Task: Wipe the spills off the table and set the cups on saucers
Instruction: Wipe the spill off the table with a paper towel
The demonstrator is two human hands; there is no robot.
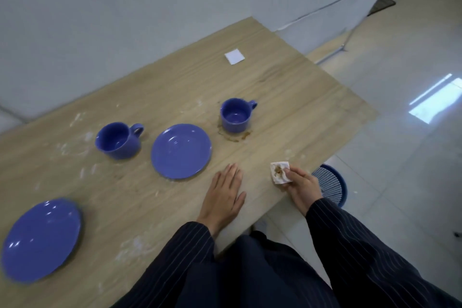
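Note:
Two blue cups stand on the wooden table point(287, 97): one cup point(236, 115) at the right in a brown spill ring point(235, 136), the other cup point(118, 140) further left. A blue saucer point(181, 151) lies between them, and a second saucer point(41, 239) lies at the near left. My left hand point(223, 197) rests flat on the table, fingers apart, just below the middle saucer. My right hand point(300, 185) pinches a folded white tissue point(280, 172) with a brown stain, held at the table's right edge.
A clean white tissue square point(234, 56) lies at the far end of the table. White smears mark the left and near parts of the tabletop. A blue mesh bin point(330, 184) stands on the tiled floor beside the table's right edge.

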